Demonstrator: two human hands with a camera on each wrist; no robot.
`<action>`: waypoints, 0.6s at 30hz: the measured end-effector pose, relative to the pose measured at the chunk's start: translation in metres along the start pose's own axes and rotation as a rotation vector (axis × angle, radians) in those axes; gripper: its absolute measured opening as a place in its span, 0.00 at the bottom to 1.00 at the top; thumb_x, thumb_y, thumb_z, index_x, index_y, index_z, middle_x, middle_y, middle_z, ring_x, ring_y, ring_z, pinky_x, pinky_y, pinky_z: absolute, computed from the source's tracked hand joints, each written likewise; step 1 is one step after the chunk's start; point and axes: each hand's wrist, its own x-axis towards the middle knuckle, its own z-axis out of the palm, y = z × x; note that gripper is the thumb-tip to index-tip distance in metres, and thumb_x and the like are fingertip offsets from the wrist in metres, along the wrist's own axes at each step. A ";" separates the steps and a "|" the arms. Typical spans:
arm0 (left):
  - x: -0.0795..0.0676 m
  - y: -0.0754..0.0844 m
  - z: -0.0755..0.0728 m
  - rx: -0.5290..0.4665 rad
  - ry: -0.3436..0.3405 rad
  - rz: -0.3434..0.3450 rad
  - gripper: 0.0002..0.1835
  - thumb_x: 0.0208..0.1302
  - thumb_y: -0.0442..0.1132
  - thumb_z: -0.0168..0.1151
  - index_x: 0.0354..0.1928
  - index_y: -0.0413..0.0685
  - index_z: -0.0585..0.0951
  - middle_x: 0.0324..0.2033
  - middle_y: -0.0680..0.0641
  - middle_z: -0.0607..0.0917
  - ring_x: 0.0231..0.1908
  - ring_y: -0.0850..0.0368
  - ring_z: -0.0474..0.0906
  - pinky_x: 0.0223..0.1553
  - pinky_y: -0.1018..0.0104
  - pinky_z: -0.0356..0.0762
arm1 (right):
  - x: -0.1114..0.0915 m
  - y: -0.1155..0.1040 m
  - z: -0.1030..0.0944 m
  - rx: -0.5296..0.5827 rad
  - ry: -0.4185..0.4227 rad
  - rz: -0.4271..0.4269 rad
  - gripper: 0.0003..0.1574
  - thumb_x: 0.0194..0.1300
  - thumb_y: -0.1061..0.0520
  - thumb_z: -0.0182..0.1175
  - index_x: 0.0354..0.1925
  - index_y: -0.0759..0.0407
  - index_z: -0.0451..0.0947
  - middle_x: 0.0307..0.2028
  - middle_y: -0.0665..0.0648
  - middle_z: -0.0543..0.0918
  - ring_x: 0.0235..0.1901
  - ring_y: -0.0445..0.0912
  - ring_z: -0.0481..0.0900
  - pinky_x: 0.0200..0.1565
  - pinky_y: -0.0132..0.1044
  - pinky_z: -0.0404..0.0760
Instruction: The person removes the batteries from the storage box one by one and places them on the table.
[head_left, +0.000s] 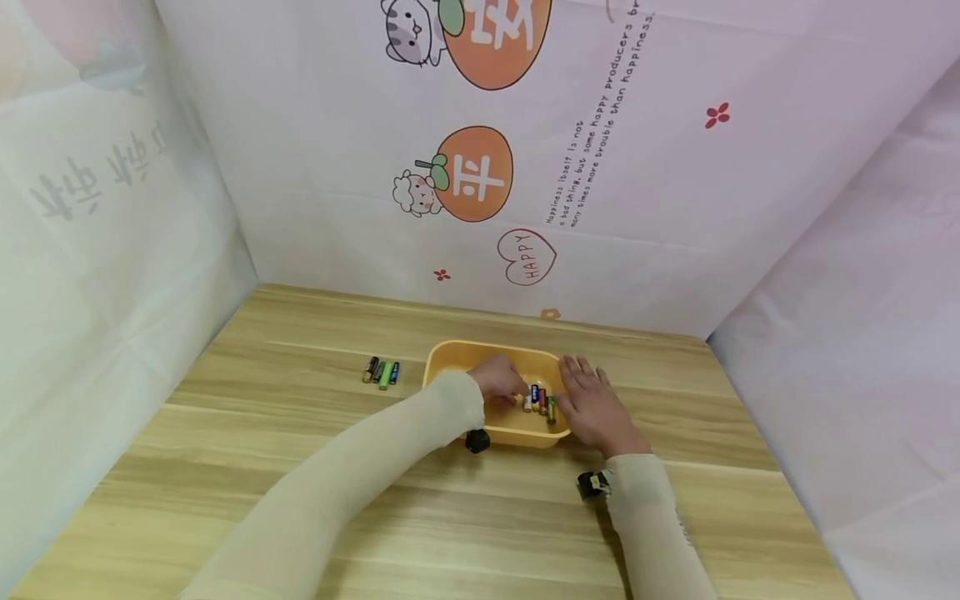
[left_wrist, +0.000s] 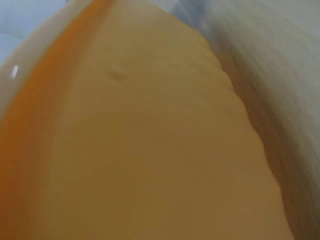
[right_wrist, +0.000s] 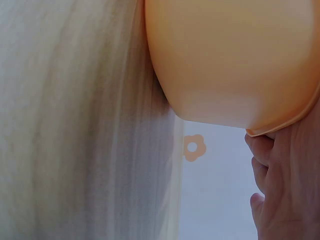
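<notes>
A yellow-orange plastic bin (head_left: 517,435) sits on the wooden table. Inside it, several batteries stand side by side toward the right end: a whitish battery (head_left: 527,404), a blue battery (head_left: 535,396), a red battery (head_left: 543,402) and a green-and-dark battery (head_left: 551,410). My left hand (head_left: 498,377) reaches into the bin from the left, its index finger stretched toward the whitish battery. My right hand (head_left: 597,410) lies along the bin's right rim with fingers extended. In the left wrist view the bin wall (left_wrist: 150,130) hides that hand; the right wrist view shows right-hand fingers (right_wrist: 265,175) by the rim.
Left of the bin, several more batteries (head_left: 385,375) lie in a row on the table (head_left: 420,533). A printed white cloth (head_left: 622,275) hangs behind the table's back edge, with more cloth along both sides. Black wrist cameras (head_left: 477,441) are strapped below both hands.
</notes>
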 end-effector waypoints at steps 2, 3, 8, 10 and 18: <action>0.004 0.000 0.002 0.006 -0.014 0.005 0.07 0.59 0.33 0.68 0.30 0.34 0.83 0.31 0.41 0.84 0.32 0.48 0.84 0.34 0.60 0.84 | 0.000 0.000 0.000 0.001 0.000 0.002 0.38 0.79 0.46 0.40 0.76 0.63 0.45 0.75 0.62 0.49 0.74 0.56 0.40 0.71 0.57 0.38; 0.005 0.000 0.003 0.004 -0.019 0.010 0.07 0.59 0.33 0.68 0.33 0.33 0.84 0.32 0.41 0.85 0.32 0.48 0.85 0.33 0.61 0.84 | 0.000 0.000 0.001 0.000 -0.003 0.002 0.38 0.79 0.46 0.40 0.76 0.63 0.45 0.75 0.61 0.49 0.74 0.56 0.40 0.71 0.57 0.38; 0.013 -0.001 0.009 -0.082 -0.033 -0.016 0.06 0.58 0.30 0.68 0.32 0.30 0.84 0.31 0.38 0.85 0.30 0.47 0.85 0.30 0.60 0.84 | 0.001 0.001 0.003 0.014 -0.020 0.015 0.38 0.79 0.45 0.38 0.76 0.61 0.42 0.75 0.59 0.46 0.74 0.54 0.39 0.71 0.54 0.38; 0.014 -0.001 0.012 -0.128 -0.034 -0.032 0.04 0.56 0.28 0.67 0.31 0.30 0.83 0.31 0.37 0.85 0.28 0.46 0.84 0.30 0.59 0.85 | 0.001 0.001 0.004 0.026 -0.022 0.017 0.38 0.79 0.45 0.38 0.76 0.61 0.41 0.75 0.59 0.46 0.74 0.54 0.39 0.71 0.54 0.39; 0.019 0.004 0.026 -0.174 -0.064 -0.038 0.02 0.54 0.25 0.65 0.30 0.32 0.82 0.27 0.40 0.84 0.23 0.50 0.82 0.31 0.59 0.85 | 0.001 0.003 0.004 0.051 -0.008 -0.003 0.39 0.79 0.45 0.39 0.76 0.63 0.41 0.75 0.61 0.46 0.74 0.54 0.40 0.71 0.54 0.44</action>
